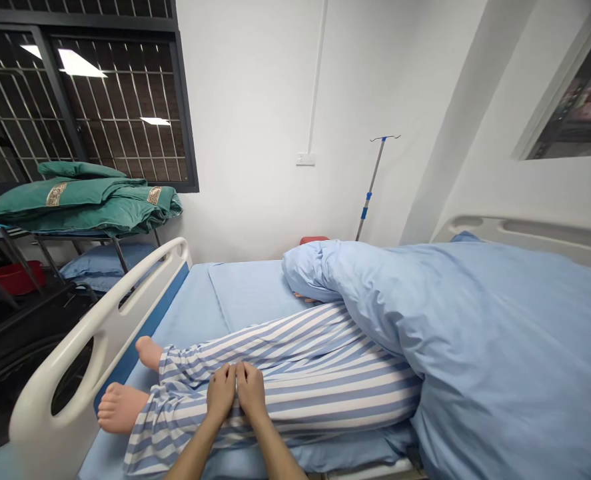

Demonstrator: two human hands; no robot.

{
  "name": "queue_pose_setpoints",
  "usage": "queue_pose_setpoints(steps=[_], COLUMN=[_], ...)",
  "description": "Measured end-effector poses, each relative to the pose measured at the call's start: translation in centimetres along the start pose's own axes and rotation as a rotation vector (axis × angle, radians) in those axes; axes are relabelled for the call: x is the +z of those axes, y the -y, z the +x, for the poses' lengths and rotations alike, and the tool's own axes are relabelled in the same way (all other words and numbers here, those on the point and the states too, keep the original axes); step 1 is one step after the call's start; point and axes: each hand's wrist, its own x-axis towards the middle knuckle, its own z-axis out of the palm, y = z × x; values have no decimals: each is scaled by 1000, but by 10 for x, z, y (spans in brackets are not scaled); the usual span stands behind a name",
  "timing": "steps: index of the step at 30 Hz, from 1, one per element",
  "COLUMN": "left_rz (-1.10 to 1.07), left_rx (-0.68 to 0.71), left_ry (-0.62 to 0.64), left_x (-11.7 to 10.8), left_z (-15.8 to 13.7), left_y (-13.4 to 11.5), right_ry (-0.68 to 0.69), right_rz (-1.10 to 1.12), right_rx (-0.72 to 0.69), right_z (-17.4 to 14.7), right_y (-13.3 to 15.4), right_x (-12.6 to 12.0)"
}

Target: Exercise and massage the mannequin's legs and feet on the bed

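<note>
White walls close off the room behind a hospital bed (pixel 195 313) with a pale blue sheet and a white footboard (pixel 100 333) at the left. On the bed lies a figure in blue-and-white striped trousers (pixel 300 373), legs stretched toward the footboard, bare feet (pixel 120 407) sticking out of the cuffs just beside it. A light blue quilt (pixel 475 333) is bunched over the upper body and spreads to the right, covering everything above the thighs.

Both of the person's hands come up from the bottom edge, side by side and touching at the thumbs. The left hand (pixel 221 393) lies palm down on the striped trousers near the lower leg, fingers loosely extended and together, flat on the cloth rather than closed around anything. The right hand (pixel 251 390) rests the same way just beside it, flat and gripping nothing that shows.

A drip pole (pixel 372 183) stands against the far wall past the quilt. At the left, under a barred window (pixel 75 100), folded green bedding (pixel 85 200) is stacked on a rack, with a red basin (pixel 15 277) low beneath it.
</note>
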Motion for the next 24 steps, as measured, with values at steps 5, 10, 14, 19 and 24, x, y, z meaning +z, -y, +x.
queue_pose_setpoints(steps=[5, 10, 14, 19, 24], left_rz=[-358, -431, -241, -120, -21], left_rx=[-48, -77, 11, 37, 43], left_ry=[-136, -148, -107, -116, -78], left_x=[6, 19, 24, 25, 25], left_z=[12, 4, -4, -4, -4], left_y=[-23, -24, -12, -10, -9], right_ry=[-31, -54, -67, -86, -67], right_rz=[79, 139, 181, 166, 129], right_rx=[8, 49, 53, 46, 70], right_z=[2, 2, 1, 1, 2], right_y=[-2, -4, -3, -4, -5], right_x=[0, -1, -2, -3, 0])
